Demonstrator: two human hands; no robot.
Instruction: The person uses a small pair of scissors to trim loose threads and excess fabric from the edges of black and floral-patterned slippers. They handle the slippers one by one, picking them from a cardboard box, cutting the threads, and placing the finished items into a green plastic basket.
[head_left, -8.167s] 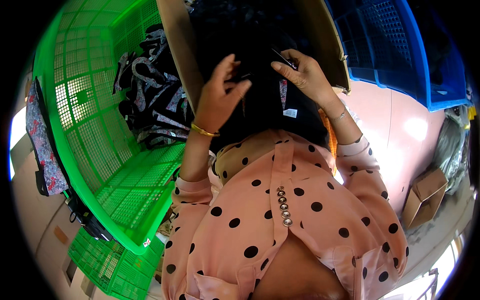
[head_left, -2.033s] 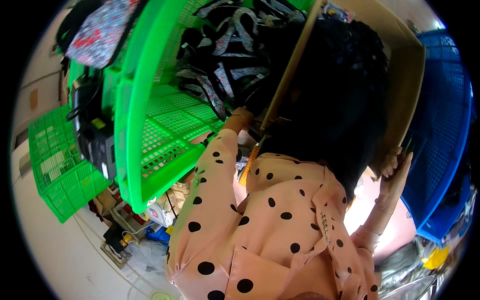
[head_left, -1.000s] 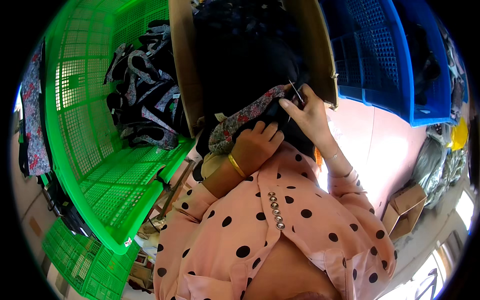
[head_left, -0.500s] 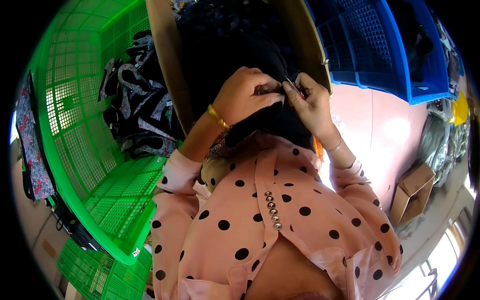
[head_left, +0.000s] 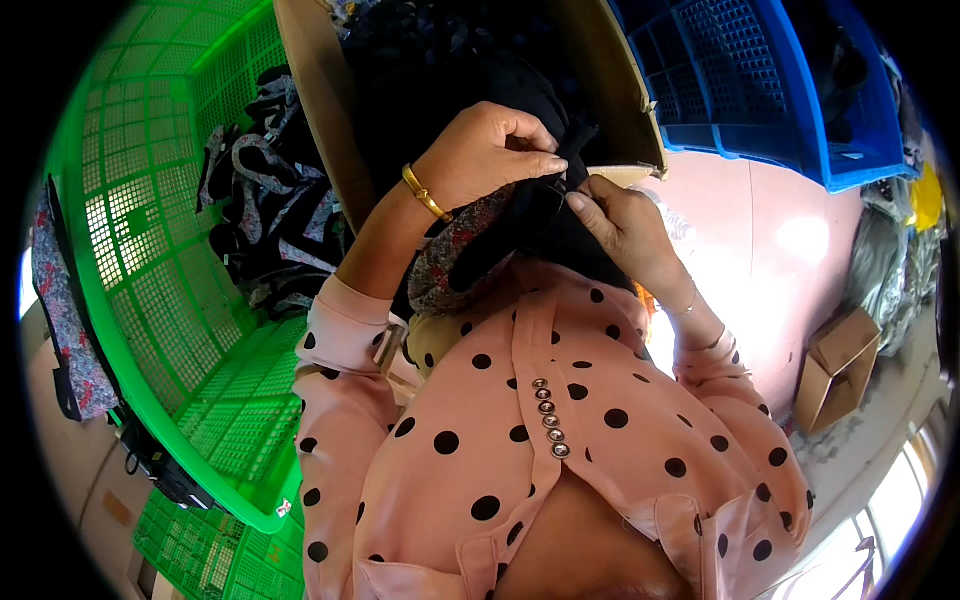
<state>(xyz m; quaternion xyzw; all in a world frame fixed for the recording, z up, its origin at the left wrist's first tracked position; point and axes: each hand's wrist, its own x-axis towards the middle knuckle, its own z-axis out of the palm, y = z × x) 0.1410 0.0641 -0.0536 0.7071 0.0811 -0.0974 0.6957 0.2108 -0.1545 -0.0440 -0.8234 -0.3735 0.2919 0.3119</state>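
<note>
Over my lap lies a curved fabric piece (head_left: 452,262), black with a grey-and-red floral panel. My left hand (head_left: 485,165), with a gold bangle at the wrist, pinches a narrow black strap (head_left: 578,140) at its end between thumb and fingers. Just right of it, my right hand (head_left: 625,222) is closed on the black fabric beside the strap, thumb on top. A small dark part between the fingertips is too small to make out. Beyond my hands, an open cardboard box (head_left: 325,85) holds dark items and black cloth.
To the left, a green plastic basket (head_left: 150,310) contains several black-and-floral pieces (head_left: 265,200). A blue crate (head_left: 735,90) stands at the far right. Near the right wall sit a small cardboard box (head_left: 838,370) and clear plastic bags (head_left: 880,265). Another floral piece (head_left: 75,320) hangs at the left.
My left hand has lifted slightly and turned, showing the strap end above the fingertips. My right hand has moved a little lower and right. More of the floral panel shows on my lap.
</note>
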